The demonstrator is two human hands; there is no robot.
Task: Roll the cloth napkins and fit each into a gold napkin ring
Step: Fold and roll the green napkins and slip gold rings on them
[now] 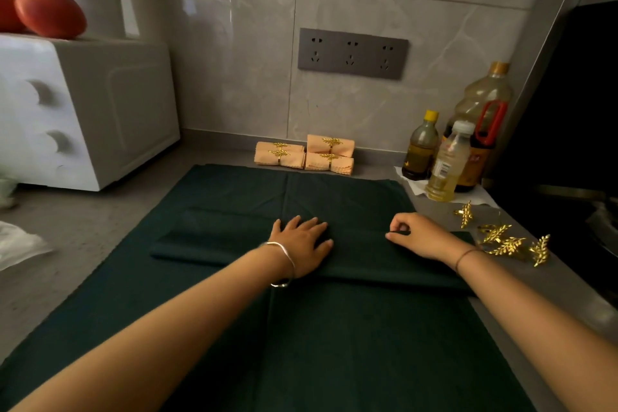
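— Head view: where did the dark green napkin (pixel 227 237) lie?

— Mid-frame, folded into a long band on top of a spread green cloth (pixel 334 351). I couldn't tell whether the two were one piece. The left hand (pixel 302 244) lay flat on the band's middle, fingers straight and spread, pressing down. The right hand (pixel 418 237) pinched the band's upper edge between thumb and fingertips, right of centre.

— So how should the rolling go?

— I'd judge: level that edge first, then turn it over evenly along the whole length, with the flat hand stopping the layers from slipping. A tight, even roll would pass a ring more easily. The loose gold napkin rings (pixel 498 233) lay at the right of the frame, just beside the band's end.

— And its direction?

— Its long axis ran left to right across the frame, dipping slightly toward the right. The ringed peach rolls (pixel 304 159) at the wall, upper middle, lay much the same way.
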